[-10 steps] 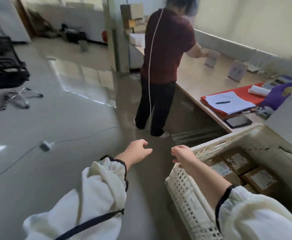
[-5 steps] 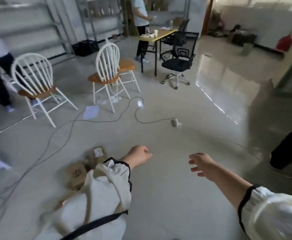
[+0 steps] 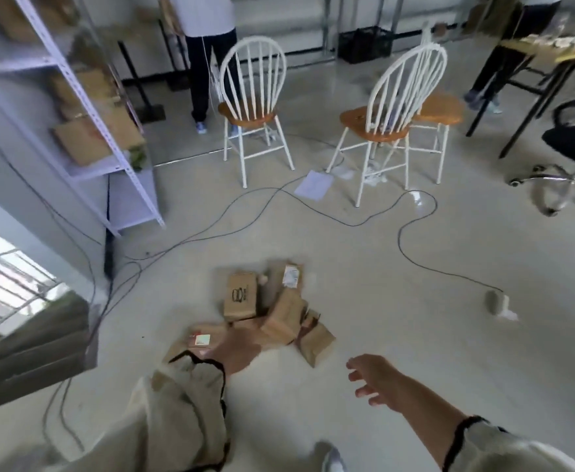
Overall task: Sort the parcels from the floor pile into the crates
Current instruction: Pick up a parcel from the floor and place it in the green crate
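A pile of several brown cardboard parcels (image 3: 272,311) lies on the pale floor in the middle of the view. One flat parcel with a red-and-white label (image 3: 201,338) lies at the pile's near left. My left hand (image 3: 236,352) reaches over the near edge of the pile, blurred, right beside that labelled parcel; whether it touches one I cannot tell. My right hand (image 3: 376,378) hovers over bare floor to the right of the pile, fingers spread, holding nothing. No crate is in view.
Black cables (image 3: 340,221) snake across the floor behind the pile, ending in a plug (image 3: 495,303). Two white wooden chairs (image 3: 253,107) stand beyond, a metal shelf rack (image 3: 85,117) at left, an office chair base (image 3: 558,187) at right. Two people stand at the back.
My view has swung left from the crate and desk to the floor pile. Both hands have come down toward the parcels, the left one reaching the pile's near edge.
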A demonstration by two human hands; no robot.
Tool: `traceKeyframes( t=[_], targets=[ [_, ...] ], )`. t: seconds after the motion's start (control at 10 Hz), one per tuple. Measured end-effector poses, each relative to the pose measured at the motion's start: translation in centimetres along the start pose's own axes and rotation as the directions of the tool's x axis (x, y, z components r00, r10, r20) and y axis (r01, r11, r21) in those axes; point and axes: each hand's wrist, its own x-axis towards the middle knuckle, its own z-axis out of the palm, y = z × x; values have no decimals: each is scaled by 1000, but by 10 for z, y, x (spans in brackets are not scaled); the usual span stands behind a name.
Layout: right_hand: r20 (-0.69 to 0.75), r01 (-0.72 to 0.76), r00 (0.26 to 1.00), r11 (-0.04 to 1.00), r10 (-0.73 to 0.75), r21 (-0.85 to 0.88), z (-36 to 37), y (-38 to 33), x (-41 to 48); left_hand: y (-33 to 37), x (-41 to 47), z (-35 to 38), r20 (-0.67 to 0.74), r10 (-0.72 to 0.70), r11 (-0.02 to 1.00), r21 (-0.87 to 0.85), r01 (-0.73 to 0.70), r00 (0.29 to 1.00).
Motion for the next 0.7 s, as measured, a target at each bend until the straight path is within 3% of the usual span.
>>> traceKeyframes(
  t=[0.2, 0.4, 0.6, 0.7],
  targets=[
    [-118, -82, 990, 996, 80, -17, -34, -8, 140, 17, 159, 83, 56, -32, 999, 19, 31, 998],
    [-154, -124, 980, 992, 127, 27, -3, 43, 337, -31, 314, 223, 138, -23, 999, -28, 27, 990],
    [-111, 60, 991, 985, -79, -163, 45, 102, 538, -113, 453, 354, 231, 77, 965, -263, -13, 970],
    [-137, 152, 977, 985, -163, -85, 57, 102, 612, -137, 505, 395, 144, 76, 970, -240, -39, 987]
  ],
)
